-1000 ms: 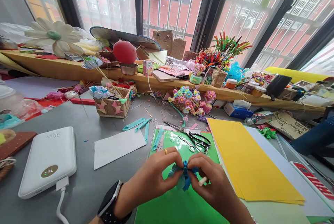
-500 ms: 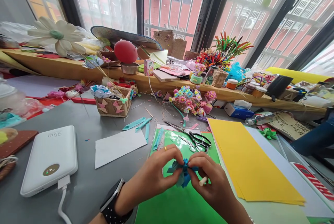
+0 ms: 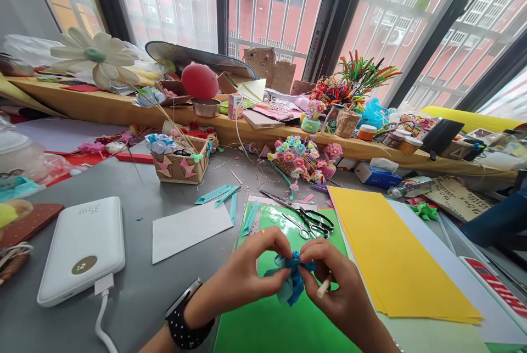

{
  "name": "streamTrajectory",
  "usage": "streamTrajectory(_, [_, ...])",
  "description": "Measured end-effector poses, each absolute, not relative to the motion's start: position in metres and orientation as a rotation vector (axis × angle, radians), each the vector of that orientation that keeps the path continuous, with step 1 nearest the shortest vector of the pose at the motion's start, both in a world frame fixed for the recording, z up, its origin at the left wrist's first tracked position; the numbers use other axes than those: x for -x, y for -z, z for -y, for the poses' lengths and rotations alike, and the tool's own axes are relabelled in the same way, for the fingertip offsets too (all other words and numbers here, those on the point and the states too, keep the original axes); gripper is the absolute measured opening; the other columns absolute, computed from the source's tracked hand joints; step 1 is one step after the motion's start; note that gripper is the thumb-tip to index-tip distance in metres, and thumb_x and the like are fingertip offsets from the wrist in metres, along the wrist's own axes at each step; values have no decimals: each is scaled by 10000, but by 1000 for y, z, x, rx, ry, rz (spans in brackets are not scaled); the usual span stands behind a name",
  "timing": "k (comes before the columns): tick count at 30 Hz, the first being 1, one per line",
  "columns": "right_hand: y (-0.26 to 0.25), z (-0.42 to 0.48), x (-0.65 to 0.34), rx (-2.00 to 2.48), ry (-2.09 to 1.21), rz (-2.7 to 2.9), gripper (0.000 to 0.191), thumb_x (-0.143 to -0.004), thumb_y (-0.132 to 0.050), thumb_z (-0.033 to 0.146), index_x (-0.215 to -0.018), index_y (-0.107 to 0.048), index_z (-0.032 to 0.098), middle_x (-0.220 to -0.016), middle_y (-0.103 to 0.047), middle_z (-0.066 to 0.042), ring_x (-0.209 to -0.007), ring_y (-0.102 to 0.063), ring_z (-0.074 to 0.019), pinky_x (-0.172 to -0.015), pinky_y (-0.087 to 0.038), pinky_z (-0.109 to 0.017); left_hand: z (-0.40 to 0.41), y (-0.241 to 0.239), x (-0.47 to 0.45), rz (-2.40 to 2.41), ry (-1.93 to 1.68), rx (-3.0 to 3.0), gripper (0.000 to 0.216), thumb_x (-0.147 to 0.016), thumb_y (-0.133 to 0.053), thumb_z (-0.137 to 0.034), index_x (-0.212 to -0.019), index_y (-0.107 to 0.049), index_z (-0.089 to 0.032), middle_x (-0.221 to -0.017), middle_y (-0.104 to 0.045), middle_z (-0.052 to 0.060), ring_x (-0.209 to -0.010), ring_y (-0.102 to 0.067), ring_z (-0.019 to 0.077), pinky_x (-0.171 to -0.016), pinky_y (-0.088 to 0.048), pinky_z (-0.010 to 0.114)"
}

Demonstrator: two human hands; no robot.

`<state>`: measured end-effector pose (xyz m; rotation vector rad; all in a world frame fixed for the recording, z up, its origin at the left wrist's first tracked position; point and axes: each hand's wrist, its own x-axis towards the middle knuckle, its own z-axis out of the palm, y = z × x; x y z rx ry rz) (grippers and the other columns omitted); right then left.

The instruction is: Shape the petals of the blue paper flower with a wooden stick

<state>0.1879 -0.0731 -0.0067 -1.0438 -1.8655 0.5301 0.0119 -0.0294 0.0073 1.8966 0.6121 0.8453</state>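
Note:
A blue folded-paper flower [image 3: 291, 281] is pinched between both hands above a green sheet [image 3: 255, 323]. My left hand [image 3: 257, 270] grips its left side between thumb and forefinger. On the other side, my right hand [image 3: 335, 273] pinches it the same way. A short white stick [image 3: 325, 286] is tucked in the right hand's curled fingers. Just beyond the hands lie black-handled scissors [image 3: 315, 220] and a smaller silver pair [image 3: 303, 232]. Folded light-blue paper strips [image 3: 250, 218] rest on the sheet's far left corner and beside a white paper [image 3: 191, 229].
Yellow paper sheets [image 3: 399, 254] lie to the right. A white power bank [image 3: 84, 248] with a cable is at left. A cardboard basket [image 3: 181, 169] and crocheted flowers [image 3: 298, 158] stand at the back, below a cluttered wooden shelf [image 3: 164, 117].
The paper flower has tilted and turned slightly between my fingers, showing more of its light-blue side. Both hands keep their pinch and have barely moved.

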Motion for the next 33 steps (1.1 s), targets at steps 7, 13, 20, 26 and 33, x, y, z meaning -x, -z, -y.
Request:
streamTrajectory(7, [4,76,-190,1152,-705,1836,226,-721,-505,81,-878,-448,233,-789,-462,20,-525,-350,-84,-467,-309,-206,24,2,-17,-547,-811,-1613,93,-730,-574,-138,-789,-507,-163,-794,-490,-2,-775,-492,136,-728,-426,262])
streamTrajectory(13, [3,76,-188,1166,-771,1754,150,-731,-531,118,-832,-476,215,-744,-452,28,-493,-303,-67,-439,-257,-203,22,3,-16,-586,-737,-1590,104,-716,-598,-177,-796,-535,-158,-810,-515,7,-781,-495,143,-680,-404,246])
streamTrajectory(20, [1,75,-190,1186,-807,1765,220,-668,-525,52,-817,-478,207,-746,-456,36,-463,-279,-47,-412,-217,-191,24,-1,-17,-624,-727,-1594,100,-699,-597,-159,-780,-537,-157,-786,-516,-4,-739,-492,126,-646,-410,226])
streamTrajectory(26, [1,75,-190,1200,-821,1739,229,-667,-516,51,-826,-482,212,-741,-450,41,-459,-276,-47,-409,-206,-190,25,-2,-17,-636,-741,-1602,96,-707,-582,-150,-792,-539,-156,-797,-520,-1,-749,-498,127,-652,-420,224])
streamTrajectory(33, [2,74,-189,1225,-815,1769,175,-709,-504,87,-821,-457,214,-737,-421,37,-472,-290,-57,-422,-236,-194,28,-3,-16,-673,-770,-1681,78,-726,-552,-132,-789,-528,-170,-815,-518,1,-788,-506,137,-717,-438,248])
